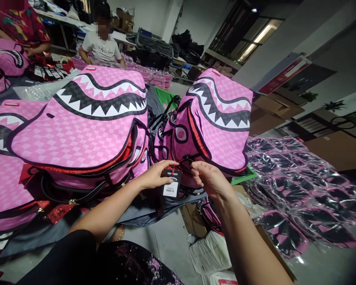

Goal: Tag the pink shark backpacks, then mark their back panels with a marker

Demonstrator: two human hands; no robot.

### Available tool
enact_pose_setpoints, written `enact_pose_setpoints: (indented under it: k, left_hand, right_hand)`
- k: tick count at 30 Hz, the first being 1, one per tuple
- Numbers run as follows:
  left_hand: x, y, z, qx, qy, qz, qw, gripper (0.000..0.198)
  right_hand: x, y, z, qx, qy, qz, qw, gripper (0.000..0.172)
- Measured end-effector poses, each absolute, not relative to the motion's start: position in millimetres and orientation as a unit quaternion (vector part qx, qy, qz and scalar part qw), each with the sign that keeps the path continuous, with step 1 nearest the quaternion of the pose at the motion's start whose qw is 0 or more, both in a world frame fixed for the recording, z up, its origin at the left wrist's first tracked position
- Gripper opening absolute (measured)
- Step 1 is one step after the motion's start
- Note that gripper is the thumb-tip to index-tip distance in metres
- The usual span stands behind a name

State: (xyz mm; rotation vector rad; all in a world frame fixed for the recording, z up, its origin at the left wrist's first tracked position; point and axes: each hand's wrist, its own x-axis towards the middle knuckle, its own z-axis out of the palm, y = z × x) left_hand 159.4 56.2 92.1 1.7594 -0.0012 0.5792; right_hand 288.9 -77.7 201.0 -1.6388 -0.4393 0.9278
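A pink checkered bag [222, 118] with a printed black-and-white toothed shark mouth stands in front of my right hand, its red-lined opening partly unzipped. My left hand [157, 174] is closed at a black hang tag [171, 188] with a white barcode label, thumb against the tag and index finger stretched above it. My right hand [207, 178] is closed in a pinch beside the bag's front, near a dark loop. What its fingertips grip is too small to make out. Left of my hands, a larger matching bag [86, 134] leans with its black handles [74, 194] hanging down.
Another pink bag [8, 178] stands at the far left. Plastic-wrapped pink and black goods [296, 186] are piled at the right. Below are a cardboard box [192, 219] and white packs [210, 253]. Two people work across the table, near more tags [49, 73].
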Motion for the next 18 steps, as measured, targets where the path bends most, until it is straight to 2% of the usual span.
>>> enact_pose_setpoints:
  k: [4,7,10,15,17,18]
  left_hand:
    - [170.0,45.7,76.6,0.678,0.106,0.350,0.637,0.027]
    - [176.0,43.8,71.3,0.680,0.101,0.423,0.590,0.017]
    - [177.9,45.5,75.1,0.730,0.033,0.487,0.478,0.019]
    - [175.3,46.7,91.5,0.802,0.063,0.568,0.172,0.014]
    - [175.5,46.6,98.0,0.808,0.073,0.571,0.127,0.018]
    - [176.6,46.7,100.8,0.813,0.064,0.562,0.138,0.021]
  right_hand:
    - [288.7,-81.9,197.2,-0.688,-0.191,0.406,0.571,0.049]
    - [287.9,-83.5,194.8,-0.682,-0.194,0.417,0.569,0.048]
    - [286.9,-83.3,191.1,-0.672,-0.197,0.427,0.573,0.047]
    - [285.5,-80.7,181.3,-0.681,-0.240,0.412,0.556,0.044]
    - [284.3,-78.1,178.7,-0.702,-0.252,0.368,0.556,0.045]
    - [283.3,-76.6,178.2,-0.709,-0.256,0.345,0.559,0.046]
